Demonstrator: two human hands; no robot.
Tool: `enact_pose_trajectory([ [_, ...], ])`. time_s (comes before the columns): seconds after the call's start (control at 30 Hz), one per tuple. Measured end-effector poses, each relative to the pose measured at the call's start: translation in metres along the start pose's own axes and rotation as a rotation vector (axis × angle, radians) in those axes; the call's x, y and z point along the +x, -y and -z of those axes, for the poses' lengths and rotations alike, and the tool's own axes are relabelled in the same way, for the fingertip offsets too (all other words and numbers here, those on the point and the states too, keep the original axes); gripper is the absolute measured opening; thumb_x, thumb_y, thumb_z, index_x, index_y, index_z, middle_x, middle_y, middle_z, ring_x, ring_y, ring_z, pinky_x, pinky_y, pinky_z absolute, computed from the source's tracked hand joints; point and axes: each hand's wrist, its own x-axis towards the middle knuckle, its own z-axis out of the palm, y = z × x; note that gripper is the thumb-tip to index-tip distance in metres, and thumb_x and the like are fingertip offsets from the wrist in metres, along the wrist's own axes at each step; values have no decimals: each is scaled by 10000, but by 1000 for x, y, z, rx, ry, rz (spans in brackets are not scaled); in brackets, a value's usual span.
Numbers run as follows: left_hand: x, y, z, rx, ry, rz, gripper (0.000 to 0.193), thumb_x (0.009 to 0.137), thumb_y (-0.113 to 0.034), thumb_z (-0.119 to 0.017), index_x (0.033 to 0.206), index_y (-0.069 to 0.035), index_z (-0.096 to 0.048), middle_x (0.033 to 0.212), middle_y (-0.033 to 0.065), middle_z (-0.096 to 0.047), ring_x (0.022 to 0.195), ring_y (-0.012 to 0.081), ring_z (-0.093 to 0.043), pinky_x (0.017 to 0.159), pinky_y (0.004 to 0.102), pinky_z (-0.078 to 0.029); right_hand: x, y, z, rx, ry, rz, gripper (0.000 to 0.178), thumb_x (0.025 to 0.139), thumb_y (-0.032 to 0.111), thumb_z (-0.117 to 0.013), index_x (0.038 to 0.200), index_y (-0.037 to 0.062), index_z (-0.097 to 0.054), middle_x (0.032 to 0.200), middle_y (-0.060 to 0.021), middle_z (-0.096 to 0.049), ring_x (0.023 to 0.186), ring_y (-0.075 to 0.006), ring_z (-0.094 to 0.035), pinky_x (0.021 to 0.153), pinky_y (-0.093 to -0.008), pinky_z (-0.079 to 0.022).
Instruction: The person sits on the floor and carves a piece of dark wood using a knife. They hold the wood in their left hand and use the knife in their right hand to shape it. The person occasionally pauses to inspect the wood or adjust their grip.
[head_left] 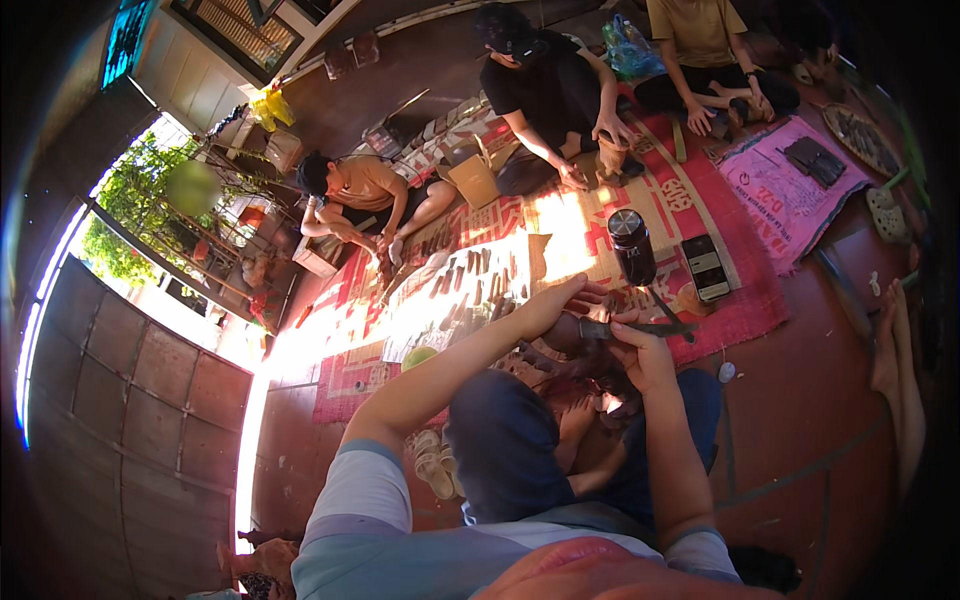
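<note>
Touching right fingers [630,337], flat dark strip [662,329]

Fisheye view, edges bending into black. Strong daylight glares from the opening [200,330] at left; a patch of the red mat [745,300] is burned white, while the floor [780,440] at right lies dim. A blurred greenish spot [193,187] overlies the plants [128,237].

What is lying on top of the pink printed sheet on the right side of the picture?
A flat black object lies on the pink printed sheet; its exact kind is unclear. The part of the sheet directly beneath it is covered and cannot be seen.
</note>
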Motion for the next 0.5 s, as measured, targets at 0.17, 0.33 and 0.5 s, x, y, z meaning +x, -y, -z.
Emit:
enact_pose_trajectory([
  [0.17,8,8,5,-35,57,-14,552,949,-454,-245,1255,-49,-463,1212,117,-501,1104,234,-463,967,368,-347,5,11,2,-82,-65,-30,127,774,32,-608,856,112,-554,868,-10,-578,822,-132,-566,730,-278,-457],
  [0.33,10,18,10,-5,72,-63,559,953,-450,-241,1265,-35,-447,1227,119,-497,1111,231,-464,968,365,-347,7,2,3,5,-2,-57,106,770,19,-608,835,85,-555,851,-24,-584,805,-140,-577,720,-259,-466],
  [0.5,18,10,7,9,62,-48,543,963,-420,-221,1231,-22,-476,1214,117,-515,1093,241,-480,970,364,-349,15,5,14,-72,-47,-6,97,779,18,-606,836,77,-553,852,-32,-585,809,-160,-585,722,-282,-474],
])
